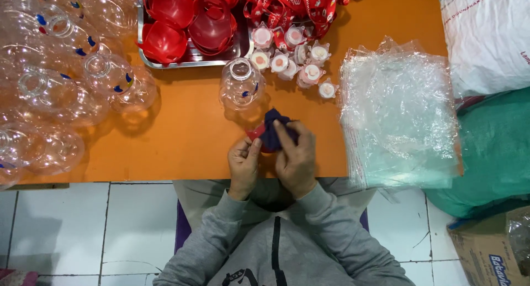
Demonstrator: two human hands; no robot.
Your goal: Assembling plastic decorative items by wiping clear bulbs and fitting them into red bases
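Note:
Over the near edge of the orange table (187,137), my left hand (243,164) grips a small red plastic cap (257,134). My right hand (297,158) presses a dark blue cloth (276,127) against that cap, with the fingers wrapped over the cloth. Just beyond my hands stands one clear plastic bottle (240,85), upright and open at the top. Most of the red cap is hidden by the cloth and my fingers.
Several clear bottles (61,82) lie heaped at the left. A metal tray (190,59) of red lids sits at the back, with small white and pink caps (292,57) and red lanyards (292,4) beside it. A stack of clear plastic bags (400,115) lies right; sacks and a cardboard box (488,247) stand farther right.

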